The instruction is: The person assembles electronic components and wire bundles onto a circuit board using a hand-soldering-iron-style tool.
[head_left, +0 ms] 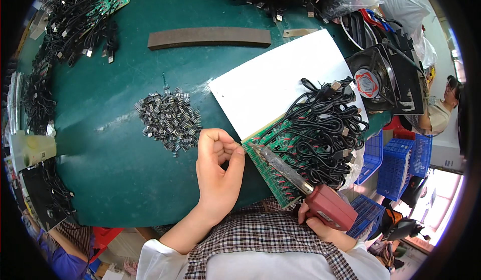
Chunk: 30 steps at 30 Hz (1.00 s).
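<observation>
L hand: forearm comes up from lower edge, wrist straight, hand raised over green table. Thumb and forefinger pinched together at tips, other fingers curled in; whether sth tiny sits in the pinch can't tell. Fingertips just beside near corner of circuit board.

R hand: low at lower right, fingers wrapped tight round red handle of soldering iron. Iron slants up-left; dark, crusted metal shaft, tip resting at board's left corner, near L fingertips.

Circuit board: 1 pc, green, long strip, red marks in rows along it, lies tilted on table edge in front of the person, partly on white sheet. Far half buried under cable bundle: black leads w/ metal plugs, too tangled to count.

Small metal parts: 1 loose pile, grey, left of L hand, apart from it; qty uncountable.

Also: 1 brown strip at table's far side; 1 black fan right of sheet; more black cable heaps at far left; blue crates beyond table, right.
</observation>
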Tool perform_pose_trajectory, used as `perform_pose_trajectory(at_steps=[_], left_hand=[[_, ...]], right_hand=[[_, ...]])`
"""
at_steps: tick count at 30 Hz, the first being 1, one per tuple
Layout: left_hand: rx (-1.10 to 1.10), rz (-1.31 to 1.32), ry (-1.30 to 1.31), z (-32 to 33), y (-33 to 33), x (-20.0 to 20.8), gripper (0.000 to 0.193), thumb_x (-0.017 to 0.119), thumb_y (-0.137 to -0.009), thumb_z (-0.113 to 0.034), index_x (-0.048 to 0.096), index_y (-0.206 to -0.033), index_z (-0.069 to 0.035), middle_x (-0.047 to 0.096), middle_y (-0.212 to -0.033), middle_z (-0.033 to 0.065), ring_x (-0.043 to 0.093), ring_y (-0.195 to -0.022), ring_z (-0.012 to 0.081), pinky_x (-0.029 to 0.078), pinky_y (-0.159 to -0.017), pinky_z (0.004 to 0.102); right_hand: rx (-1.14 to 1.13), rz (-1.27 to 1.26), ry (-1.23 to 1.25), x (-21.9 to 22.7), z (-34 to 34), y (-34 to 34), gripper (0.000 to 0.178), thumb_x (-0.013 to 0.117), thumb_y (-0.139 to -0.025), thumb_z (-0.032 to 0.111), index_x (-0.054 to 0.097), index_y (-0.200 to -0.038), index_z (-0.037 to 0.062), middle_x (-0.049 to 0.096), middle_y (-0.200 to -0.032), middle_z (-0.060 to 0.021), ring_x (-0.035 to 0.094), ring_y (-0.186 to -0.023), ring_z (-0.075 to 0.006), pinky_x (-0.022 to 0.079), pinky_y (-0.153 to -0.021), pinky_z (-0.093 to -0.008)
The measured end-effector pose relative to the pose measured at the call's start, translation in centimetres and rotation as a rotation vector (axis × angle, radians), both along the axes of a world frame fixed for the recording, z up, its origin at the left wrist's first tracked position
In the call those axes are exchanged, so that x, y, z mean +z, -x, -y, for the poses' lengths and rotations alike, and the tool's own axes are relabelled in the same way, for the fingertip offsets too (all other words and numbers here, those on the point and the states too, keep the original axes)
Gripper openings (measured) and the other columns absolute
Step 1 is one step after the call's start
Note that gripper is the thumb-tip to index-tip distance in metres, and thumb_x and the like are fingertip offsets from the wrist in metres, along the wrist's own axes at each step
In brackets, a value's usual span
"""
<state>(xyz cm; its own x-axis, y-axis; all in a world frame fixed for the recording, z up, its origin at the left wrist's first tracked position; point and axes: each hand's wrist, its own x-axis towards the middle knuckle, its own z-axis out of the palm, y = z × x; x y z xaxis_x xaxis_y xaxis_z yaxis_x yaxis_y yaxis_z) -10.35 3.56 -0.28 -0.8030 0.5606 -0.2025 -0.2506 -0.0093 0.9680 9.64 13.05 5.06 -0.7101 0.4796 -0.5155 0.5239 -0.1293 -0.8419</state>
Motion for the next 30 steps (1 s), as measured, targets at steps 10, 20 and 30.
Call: perform_pose_trajectory(at_steps=[10,20,30], left_hand=[[-0.012,0.013,-0.008,0.0,-0.1,0.3,0.021,0.046,-0.081,0.01,0.037,-0.093,-0.005,0.048,-0.076,0.003,0.047,-0.068,0.0055,0.043,-0.061,0.019],[0.025,-0.015,0.009,-0.3,-0.4,0.3,0.019,0.046,-0.081,0.009,0.036,-0.091,-0.005,0.048,-0.076,0.0034,0.047,-0.066,0.0055,0.042,-0.06,0.0182],[0.034,-0.026,0.012,-0.3,-0.6,0.0,0.019,0.046,-0.082,0.009,0.036,-0.09,-0.005,0.047,-0.077,0.0032,0.047,-0.066,0.005,0.041,-0.059,0.0178]], right_hand=[[-0.029,-0.005,-0.09,-2.2,0.9,-2.6,0.048,0.072,-0.062,0.017,0.054,-0.103,-0.0028,0.06,-0.085,-0.006,0.059,-0.069,-0.0159,0.047,-0.064,-0.0245],[-0.03,-0.027,-0.185,-2.5,1.0,-3.0,0.062,0.073,-0.065,0.024,0.049,-0.114,-0.0047,0.062,-0.086,-0.0084,0.061,-0.076,-0.0195,0.048,-0.07,-0.0289],[0.044,-0.023,-0.07,-0.9,0.3,-1.4,0.055,0.072,-0.067,0.021,0.051,-0.112,-0.0041,0.063,-0.083,-0.008,0.062,-0.071,-0.0181,0.048,-0.065,-0.0264]])
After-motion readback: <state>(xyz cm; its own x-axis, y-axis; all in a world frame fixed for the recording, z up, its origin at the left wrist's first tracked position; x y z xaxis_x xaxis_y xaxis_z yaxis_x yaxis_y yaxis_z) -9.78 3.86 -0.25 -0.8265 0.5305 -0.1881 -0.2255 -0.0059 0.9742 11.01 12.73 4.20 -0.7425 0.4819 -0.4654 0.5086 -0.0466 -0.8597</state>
